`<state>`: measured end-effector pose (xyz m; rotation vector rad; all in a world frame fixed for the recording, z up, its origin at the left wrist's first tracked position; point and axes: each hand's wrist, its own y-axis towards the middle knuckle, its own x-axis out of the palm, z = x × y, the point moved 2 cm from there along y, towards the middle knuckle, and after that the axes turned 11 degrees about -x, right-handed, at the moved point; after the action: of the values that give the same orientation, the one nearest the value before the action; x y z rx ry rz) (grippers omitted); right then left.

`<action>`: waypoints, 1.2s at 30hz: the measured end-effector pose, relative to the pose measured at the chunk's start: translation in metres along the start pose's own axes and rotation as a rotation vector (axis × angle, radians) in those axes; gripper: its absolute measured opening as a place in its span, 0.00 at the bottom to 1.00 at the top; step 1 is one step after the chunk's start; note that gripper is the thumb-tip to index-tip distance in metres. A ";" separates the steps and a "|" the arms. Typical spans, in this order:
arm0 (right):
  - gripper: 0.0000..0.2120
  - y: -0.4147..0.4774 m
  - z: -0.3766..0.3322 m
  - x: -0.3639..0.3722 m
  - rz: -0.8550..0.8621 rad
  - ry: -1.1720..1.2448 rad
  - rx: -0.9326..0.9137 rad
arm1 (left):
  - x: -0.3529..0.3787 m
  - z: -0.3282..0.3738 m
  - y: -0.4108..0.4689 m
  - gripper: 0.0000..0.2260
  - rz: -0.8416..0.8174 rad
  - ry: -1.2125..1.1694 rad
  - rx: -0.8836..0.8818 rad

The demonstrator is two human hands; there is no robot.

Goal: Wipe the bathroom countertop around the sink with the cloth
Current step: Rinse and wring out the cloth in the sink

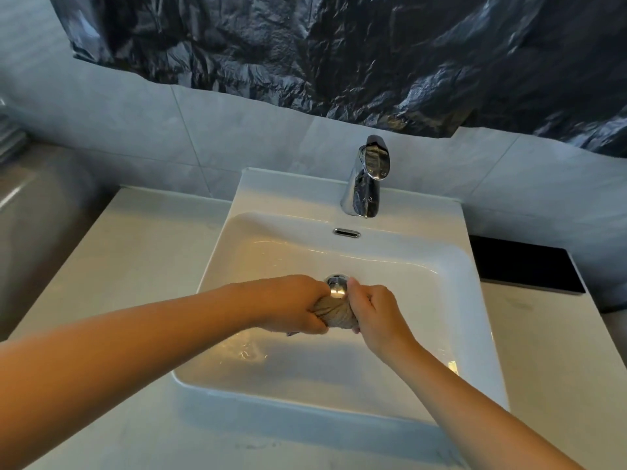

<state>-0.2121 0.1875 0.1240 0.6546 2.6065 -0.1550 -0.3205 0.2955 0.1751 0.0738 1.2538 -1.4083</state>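
Note:
A beige cloth point(334, 312) is twisted into a tight roll between both hands, held over the basin of the white sink point(237, 198). My left hand point(288, 301) grips its left end and my right hand point(376, 312) grips its right end. The chrome drain plug point(336, 285) shows just behind the cloth. Water lies in the bottom of the basin near its front. The pale countertop point(135, 266) runs around the sink on the left, front and right.
A chrome faucet point(368, 178) stands at the back of the sink, above an overflow slot point(346, 233). A black flat panel point(522, 264) lies at the right rear. Black plastic sheeting point(339, 45) covers the wall above the tiles. The counter's left edge drops away.

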 end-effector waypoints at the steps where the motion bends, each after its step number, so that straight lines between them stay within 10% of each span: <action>1: 0.23 0.004 0.000 0.002 -0.009 0.048 0.109 | 0.002 0.001 0.001 0.06 0.091 0.102 0.008; 8: 0.20 0.010 -0.007 0.001 -0.377 0.241 0.818 | 0.012 -0.007 0.017 0.12 0.337 0.462 0.142; 12: 0.17 0.015 -0.013 -0.009 -0.451 0.276 0.884 | 0.010 -0.008 0.020 0.14 0.381 0.446 0.192; 18: 0.22 0.011 -0.022 -0.027 -0.151 0.108 0.283 | 0.002 -0.009 0.008 0.09 0.292 -0.035 0.074; 23: 0.25 -0.027 -0.017 -0.053 0.078 -0.098 -0.408 | -0.004 -0.017 0.001 0.12 -0.393 -0.873 -0.097; 30: 0.20 -0.018 -0.027 -0.039 0.247 -0.173 -0.891 | -0.009 -0.002 -0.002 0.14 -1.143 -0.981 -0.066; 36: 0.27 -0.003 -0.024 -0.038 0.173 -0.078 -0.492 | -0.013 0.019 -0.004 0.10 -0.551 -0.486 -0.157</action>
<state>-0.1928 0.1734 0.1627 0.6679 2.3615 0.4880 -0.3083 0.2899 0.1944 -0.7302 0.9995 -1.6505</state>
